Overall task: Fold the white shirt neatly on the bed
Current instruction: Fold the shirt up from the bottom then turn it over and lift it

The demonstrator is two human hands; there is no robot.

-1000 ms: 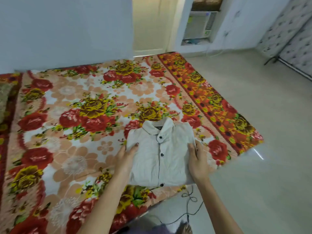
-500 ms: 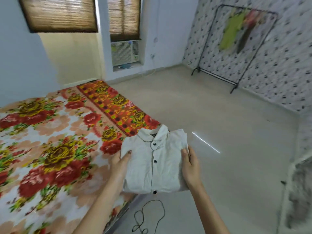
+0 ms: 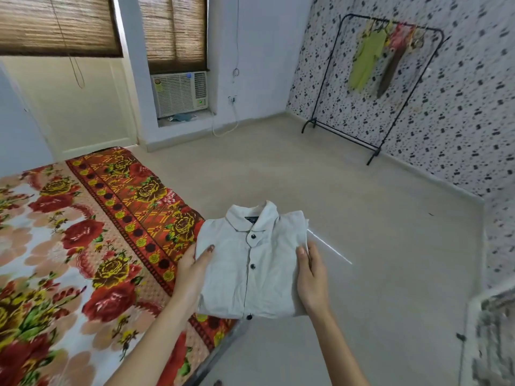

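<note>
Inside white shirt [image 3: 252, 263] collar, unreadable label [image 3: 251, 219].

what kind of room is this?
Most likely a home bedroom: a bed with a floral cover, a clothes rack with hanging garments by the wall, and a window air conditioner under blinds.

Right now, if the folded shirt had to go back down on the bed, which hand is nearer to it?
Left. The left hand grips the white shirt on the bed side; the right hand is over the floor.
</note>
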